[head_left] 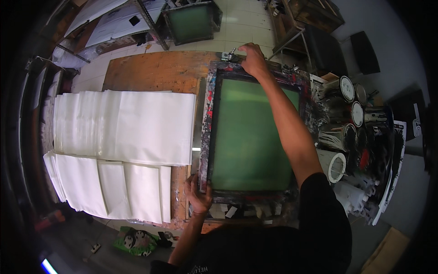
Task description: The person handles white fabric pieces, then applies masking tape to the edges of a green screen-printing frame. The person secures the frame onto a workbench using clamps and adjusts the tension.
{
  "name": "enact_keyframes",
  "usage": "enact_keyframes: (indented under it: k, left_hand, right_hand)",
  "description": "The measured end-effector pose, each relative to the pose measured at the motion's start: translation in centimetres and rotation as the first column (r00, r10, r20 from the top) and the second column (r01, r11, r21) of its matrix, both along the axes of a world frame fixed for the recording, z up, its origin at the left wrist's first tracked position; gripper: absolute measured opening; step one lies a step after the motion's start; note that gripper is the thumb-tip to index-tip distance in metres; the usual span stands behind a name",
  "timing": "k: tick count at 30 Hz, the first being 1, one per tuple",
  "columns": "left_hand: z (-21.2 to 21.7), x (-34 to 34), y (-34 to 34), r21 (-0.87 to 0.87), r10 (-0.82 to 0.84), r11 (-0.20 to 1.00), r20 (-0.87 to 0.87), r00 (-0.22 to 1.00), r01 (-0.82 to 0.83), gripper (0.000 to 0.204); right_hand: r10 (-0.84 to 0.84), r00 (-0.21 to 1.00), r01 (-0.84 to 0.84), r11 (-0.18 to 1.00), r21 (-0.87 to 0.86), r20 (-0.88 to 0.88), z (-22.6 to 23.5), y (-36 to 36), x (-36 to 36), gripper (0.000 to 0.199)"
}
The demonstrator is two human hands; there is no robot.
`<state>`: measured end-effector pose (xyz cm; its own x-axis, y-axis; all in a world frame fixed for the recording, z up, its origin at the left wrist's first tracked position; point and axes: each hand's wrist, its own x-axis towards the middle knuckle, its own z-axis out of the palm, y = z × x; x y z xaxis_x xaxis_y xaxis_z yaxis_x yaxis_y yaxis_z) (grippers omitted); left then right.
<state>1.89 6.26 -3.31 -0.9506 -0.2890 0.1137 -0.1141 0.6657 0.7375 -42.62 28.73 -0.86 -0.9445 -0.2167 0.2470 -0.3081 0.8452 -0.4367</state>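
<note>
A screen-printing frame (pixel 206 137) with a dark, ink-stained border lies on the wooden table, its green mesh (pixel 248 137) facing up. My left hand (pixel 199 197) is at the frame's near left corner, fingers and thumb on either side of its edge. Stretched across the mesh, my right arm reaches the far side. There my right hand (pixel 253 59) has its fingers curled at a small metal clamp (pixel 229 55) by the far left corner. The exact finger contact on the clamp is too small to make out.
Stacks of white sheets (pixel 155 128) overlap on the table (pixel 150 71) to the left. Ink-smeared cans (pixel 337 137) crowd the right side. Another green screen (pixel 189 23) leans on the floor beyond, near a metal rack (pixel 150 25). A black chair (pixel 319 48) stands far right.
</note>
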Motion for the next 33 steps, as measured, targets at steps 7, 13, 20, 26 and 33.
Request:
enact_keyframes:
  k: [7,13,20,26,33]
  left_hand:
    - [0.3,-0.2,0.0,-0.023,0.002,1.0,-0.01,1.0,-0.003,0.05]
    - [0.3,-0.2,0.0,-0.03,-0.005,1.0,0.006,1.0,0.005,0.05]
    - [0.3,-0.1,0.0,-0.046,-0.006,0.999,0.001,1.0,0.006,0.051]
    - [0.3,-0.5,0.0,-0.035,-0.029,0.999,0.02,0.999,0.029,0.048]
    - [0.3,-0.2,0.3,-0.035,-0.023,0.999,0.016,1.0,0.023,0.046]
  right_hand:
    - [0.224,0.869,-0.212,0.974,-0.078,0.442,-0.9,-1.5,-4.4,0.044]
    - [0.3,0.828,-0.228,0.952,-0.204,0.474,-2.9,0.7,-6.5,0.039]
    - [0.319,0.905,-0.319,0.947,-0.049,0.28,-0.7,0.1,-5.2,0.033]
    - [0.351,0.843,-0.321,0.936,-0.142,0.409,-3.4,0.9,-5.8,0.03]
    - [0.346,0.921,-0.246,0.873,-0.422,0.18,-1.7,1.1,-3.8,0.028]
